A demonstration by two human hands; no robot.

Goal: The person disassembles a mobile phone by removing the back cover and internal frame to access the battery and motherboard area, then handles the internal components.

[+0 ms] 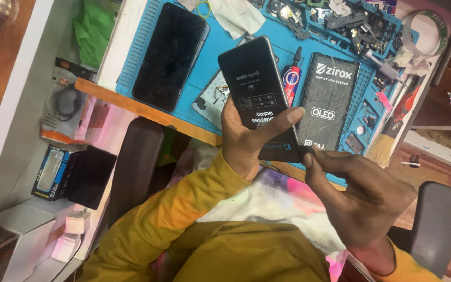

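Note:
My left hand point(246, 138) holds a dark phone screen panel point(254, 86) upright over the blue work mat point(215, 39), thumb laid across its lower face. My right hand point(364, 193) pinches a small dark tab or film edge point(305, 150) at the panel's lower right corner. Both sleeves are mustard yellow. What lies under the panel is partly hidden: a grey phone frame point(211, 99) shows just left of it.
A black phone point(169, 55) lies on the mat's left. A black flat box point(330, 99) and a small glue tube point(292, 78) sit right of the panel. Loose parts point(351, 23), a tape roll point(426, 31) and a brush point(387, 138) crowd the right. Chair armrests point(137, 162) flank me.

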